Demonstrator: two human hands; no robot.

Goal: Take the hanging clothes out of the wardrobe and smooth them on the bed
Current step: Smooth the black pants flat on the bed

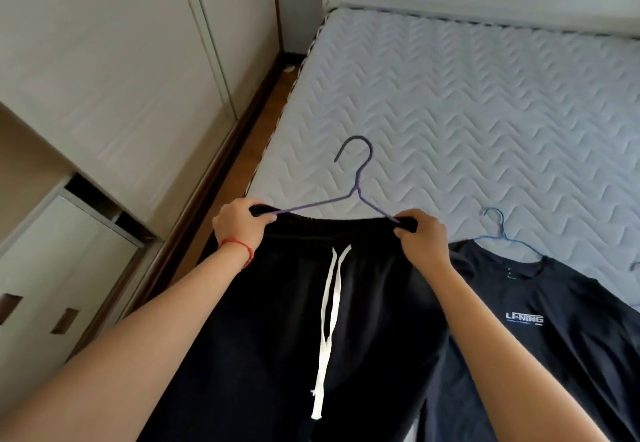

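Black trousers [294, 331] with a white drawstring [327, 320] are hanging from a thin purple hanger [349, 196], its hook pointing up and away over the quilted pale bed [485, 112]. The waistband is stretching level between the hanger's two ends while the legs are dropping toward the camera; whether they are touching the mattress is unclear. Just beside them on the right, a dark T-shirt [554, 331] with white chest lettering is lying flat on the bed, a blue hanger [502, 230] sticking out of its collar.
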